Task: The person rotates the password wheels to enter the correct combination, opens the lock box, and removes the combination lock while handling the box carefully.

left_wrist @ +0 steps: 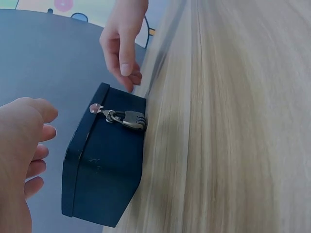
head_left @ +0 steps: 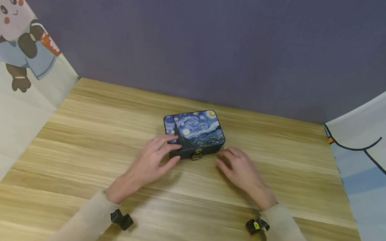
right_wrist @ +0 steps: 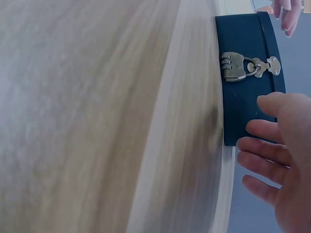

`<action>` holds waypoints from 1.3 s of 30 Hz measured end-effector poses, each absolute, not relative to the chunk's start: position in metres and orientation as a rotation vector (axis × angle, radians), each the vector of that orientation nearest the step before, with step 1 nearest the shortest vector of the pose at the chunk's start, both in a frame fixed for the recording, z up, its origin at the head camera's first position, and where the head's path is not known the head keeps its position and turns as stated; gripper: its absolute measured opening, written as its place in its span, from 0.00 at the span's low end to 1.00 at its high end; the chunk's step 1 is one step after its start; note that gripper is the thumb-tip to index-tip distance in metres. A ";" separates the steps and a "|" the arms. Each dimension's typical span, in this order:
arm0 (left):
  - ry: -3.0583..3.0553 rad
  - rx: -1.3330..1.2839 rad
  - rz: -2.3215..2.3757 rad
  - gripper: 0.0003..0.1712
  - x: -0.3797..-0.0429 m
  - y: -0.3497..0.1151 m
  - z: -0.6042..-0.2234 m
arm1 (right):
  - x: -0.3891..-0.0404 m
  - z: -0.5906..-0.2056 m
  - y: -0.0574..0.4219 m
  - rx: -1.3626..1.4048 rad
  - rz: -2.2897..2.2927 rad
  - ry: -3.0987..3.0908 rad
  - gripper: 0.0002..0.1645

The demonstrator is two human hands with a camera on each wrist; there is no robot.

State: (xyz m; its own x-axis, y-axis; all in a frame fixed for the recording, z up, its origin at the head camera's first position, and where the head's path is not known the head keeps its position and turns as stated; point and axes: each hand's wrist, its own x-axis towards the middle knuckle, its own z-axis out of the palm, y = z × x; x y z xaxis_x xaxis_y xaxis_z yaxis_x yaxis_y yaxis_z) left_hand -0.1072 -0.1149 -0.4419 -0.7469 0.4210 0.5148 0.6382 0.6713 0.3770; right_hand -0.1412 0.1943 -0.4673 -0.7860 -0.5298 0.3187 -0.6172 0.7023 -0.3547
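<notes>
Starry-painted box [head_left: 197,128] lies near the far edge of the counter [head_left: 195,229], between left hand [head_left: 151,159] and right hand [head_left: 242,173], both loosely spread, padlock [right_wrist: 234,67] hangs from the box's front clasp [right_wrist: 274,65], dark wall [head_left: 205,35] rises beyond that edge.

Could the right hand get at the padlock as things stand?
Likely yes: the right hand is near the right end of the box, and nothing shows between that hand and the padlock. The left hand is by the opposite end.
</notes>
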 end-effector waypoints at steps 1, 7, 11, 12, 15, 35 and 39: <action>-2.497 -0.834 -0.769 0.19 -0.107 -0.114 -0.442 | -0.141 -0.467 0.193 0.926 0.667 -2.725 0.16; -2.445 -0.902 -0.726 0.17 -0.103 -0.109 -0.442 | -0.139 -0.465 0.187 0.898 0.653 -2.780 0.18; -2.402 -0.934 -0.742 0.19 -0.101 -0.105 -0.444 | -0.139 -0.466 0.184 0.897 0.652 -2.785 0.18; -2.398 -0.940 -0.747 0.19 -0.100 -0.104 -0.445 | -0.139 -0.467 0.183 0.900 0.653 -2.783 0.18; -2.403 -0.960 -0.732 0.20 -0.098 -0.101 -0.446 | -0.139 -0.468 0.181 0.911 0.664 -2.775 0.18; -2.745 -0.855 -0.884 0.25 -0.091 -0.083 -0.454 | -0.142 -0.471 0.168 0.920 0.673 -2.806 0.19; -2.793 -0.811 -0.917 0.27 -0.090 -0.080 -0.457 | -0.142 -0.473 0.165 0.911 0.678 -2.806 0.18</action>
State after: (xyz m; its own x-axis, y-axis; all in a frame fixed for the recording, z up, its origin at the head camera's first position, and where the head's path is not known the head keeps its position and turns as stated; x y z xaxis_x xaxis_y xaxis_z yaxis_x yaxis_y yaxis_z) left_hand -0.0900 -0.0795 -0.4572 -0.8546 0.4582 0.2442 0.5138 0.6785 0.5251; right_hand -0.1418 0.1654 -0.4728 -0.8130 -0.5305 0.2399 -0.5815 0.7196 -0.3795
